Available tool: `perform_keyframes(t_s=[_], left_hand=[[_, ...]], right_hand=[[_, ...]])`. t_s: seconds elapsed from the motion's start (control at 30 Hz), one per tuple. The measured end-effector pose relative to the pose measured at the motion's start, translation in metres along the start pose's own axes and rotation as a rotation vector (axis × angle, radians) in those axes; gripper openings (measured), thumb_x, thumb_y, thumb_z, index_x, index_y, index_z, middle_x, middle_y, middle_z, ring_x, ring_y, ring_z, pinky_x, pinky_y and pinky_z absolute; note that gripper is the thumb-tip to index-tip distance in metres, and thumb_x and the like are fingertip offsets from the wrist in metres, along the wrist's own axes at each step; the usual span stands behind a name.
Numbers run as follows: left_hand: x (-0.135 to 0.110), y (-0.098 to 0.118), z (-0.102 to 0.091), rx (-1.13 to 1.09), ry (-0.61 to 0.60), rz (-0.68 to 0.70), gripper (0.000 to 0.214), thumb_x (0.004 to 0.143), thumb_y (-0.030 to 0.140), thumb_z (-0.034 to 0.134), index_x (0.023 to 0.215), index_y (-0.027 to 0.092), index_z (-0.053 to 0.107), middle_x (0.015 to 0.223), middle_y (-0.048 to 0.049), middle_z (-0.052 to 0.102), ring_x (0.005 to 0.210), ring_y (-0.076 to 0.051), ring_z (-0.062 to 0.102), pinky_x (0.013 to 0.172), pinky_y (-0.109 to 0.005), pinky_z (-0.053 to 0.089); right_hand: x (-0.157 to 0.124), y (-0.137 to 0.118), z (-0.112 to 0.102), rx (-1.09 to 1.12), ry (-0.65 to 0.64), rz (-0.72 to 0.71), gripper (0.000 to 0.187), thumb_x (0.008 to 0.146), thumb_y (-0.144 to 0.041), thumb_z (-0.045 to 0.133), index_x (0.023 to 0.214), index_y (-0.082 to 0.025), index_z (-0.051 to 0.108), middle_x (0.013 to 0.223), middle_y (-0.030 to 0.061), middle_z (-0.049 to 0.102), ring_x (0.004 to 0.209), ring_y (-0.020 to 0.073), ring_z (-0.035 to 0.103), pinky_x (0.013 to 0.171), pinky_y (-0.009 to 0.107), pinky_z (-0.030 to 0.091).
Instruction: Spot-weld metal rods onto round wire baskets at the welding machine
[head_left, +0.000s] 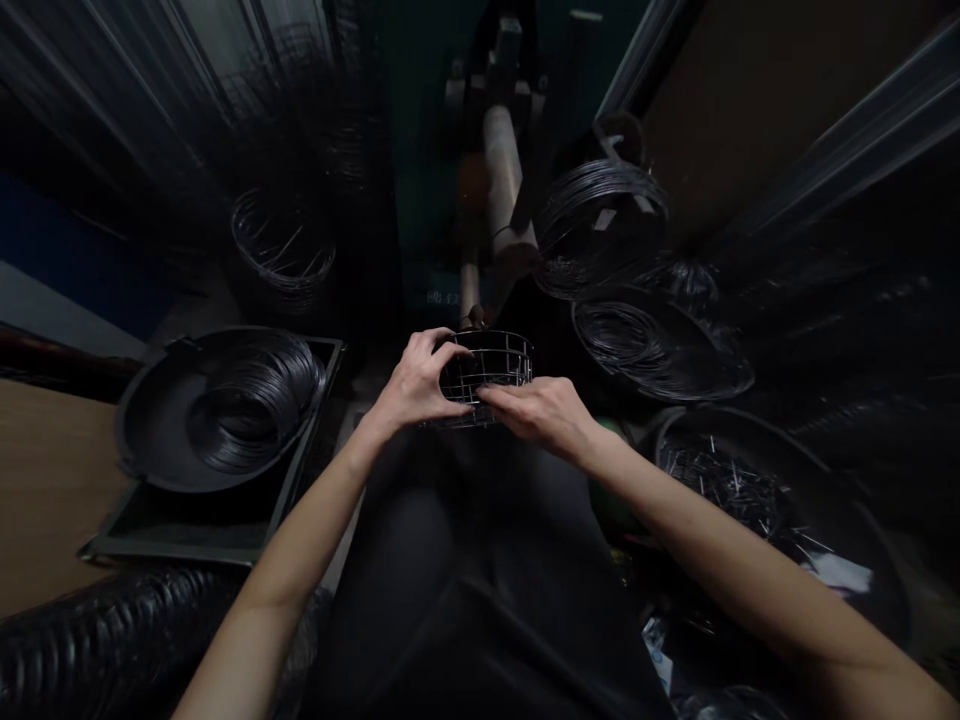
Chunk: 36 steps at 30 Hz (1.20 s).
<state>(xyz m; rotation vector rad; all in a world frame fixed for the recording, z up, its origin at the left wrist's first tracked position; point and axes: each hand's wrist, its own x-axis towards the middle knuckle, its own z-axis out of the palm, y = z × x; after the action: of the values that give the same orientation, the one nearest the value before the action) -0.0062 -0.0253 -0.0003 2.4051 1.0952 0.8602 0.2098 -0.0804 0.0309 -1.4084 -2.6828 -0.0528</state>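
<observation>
A small round wire basket [504,362] sits between my two hands, just in front of a machine's metal electrode arms [504,175]. My left hand [421,380] grips its left side, thumb low and fingers over the upper rim. On the near right side, my right hand [541,408] holds the wire mesh with its fingers pressed together. The basket's lower part is partly hidden by my fingers. Directly behind the basket is the tip of the lower electrode [470,290].
To the left, a black basin [154,420] holds wire rings and rests on a green metal frame [180,550]. Wire hoops [600,190] and a tray of rings [697,365] stand at the right. Below them, a basin [847,500] contains short wire pieces [731,485].
</observation>
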Motion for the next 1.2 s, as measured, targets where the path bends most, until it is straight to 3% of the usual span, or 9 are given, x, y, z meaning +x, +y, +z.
perform_keyframes(t_s=[0.33, 0.6, 0.73, 0.87, 1.03, 1.2], left_hand=[[0.029, -0.007, -0.001, -0.053, -0.005, -0.007, 0.064, 0.057, 0.035, 0.088, 0.113, 0.019, 0.061, 0.128, -0.0131, 0.051, 0.122, -0.032, 0.049, 0.105, -0.05, 0.045], [0.041, -0.018, -0.005, -0.056, -0.04, -0.007, 0.064, 0.056, 0.039, 0.088, 0.11, 0.019, 0.061, 0.124, -0.0104, 0.055, 0.117, -0.031, 0.051, 0.103, -0.047, 0.044], [0.042, -0.019, -0.005, -0.067, -0.019, -0.022, 0.062, 0.054, 0.043, 0.088, 0.104, 0.018, 0.06, 0.113, -0.0081, 0.059, 0.11, -0.03, 0.054, 0.099, -0.045, 0.046], [0.051, -0.02, -0.007, -0.051, -0.024, -0.066, 0.063, 0.052, 0.044, 0.09, 0.101, 0.017, 0.06, 0.109, -0.0076, 0.06, 0.106, -0.029, 0.056, 0.096, -0.043, 0.048], [0.068, -0.027, -0.009, -0.022, -0.016, -0.09, 0.066, 0.051, 0.041, 0.092, 0.103, 0.016, 0.06, 0.112, -0.0089, 0.06, 0.107, -0.028, 0.056, 0.097, -0.041, 0.047], [0.074, -0.033, -0.011, -0.037, -0.011, -0.104, 0.069, 0.052, 0.04, 0.091, 0.107, 0.016, 0.058, 0.109, -0.0076, 0.059, 0.105, -0.027, 0.057, 0.094, -0.04, 0.049]], right_hand=[[0.013, 0.013, -0.011, -0.151, -0.034, 0.078, 0.031, 0.097, -0.031, 0.043, 0.109, -0.029, 0.072, 0.097, -0.0008, 0.077, 0.064, 0.0139, 0.066, 0.05, 0.027, 0.024], [0.023, 0.018, -0.009, -0.109, -0.055, 0.12, 0.032, 0.099, -0.036, 0.042, 0.113, -0.031, 0.07, 0.101, -0.0004, 0.076, 0.074, 0.0175, 0.068, 0.053, 0.027, 0.026], [0.013, 0.015, -0.005, -0.018, 0.097, 0.176, 0.031, 0.099, -0.037, 0.046, 0.12, -0.029, 0.067, 0.109, 0.002, 0.073, 0.084, 0.0149, 0.066, 0.057, 0.024, 0.033], [0.01, 0.021, 0.003, 0.013, 0.236, 0.311, 0.026, 0.097, -0.038, 0.051, 0.103, -0.023, 0.071, 0.1, 0.0048, 0.068, 0.077, 0.0131, 0.06, 0.055, 0.023, 0.032], [0.025, 0.035, 0.012, 0.098, 0.321, 0.383, 0.023, 0.093, -0.04, 0.057, 0.096, -0.021, 0.07, 0.09, 0.0041, 0.063, 0.071, 0.0138, 0.054, 0.055, 0.025, 0.03], [0.034, 0.038, 0.014, 0.163, 0.347, 0.457, 0.021, 0.089, -0.042, 0.064, 0.095, -0.023, 0.071, 0.089, 0.0027, 0.065, 0.074, 0.0152, 0.056, 0.057, 0.025, 0.03]])
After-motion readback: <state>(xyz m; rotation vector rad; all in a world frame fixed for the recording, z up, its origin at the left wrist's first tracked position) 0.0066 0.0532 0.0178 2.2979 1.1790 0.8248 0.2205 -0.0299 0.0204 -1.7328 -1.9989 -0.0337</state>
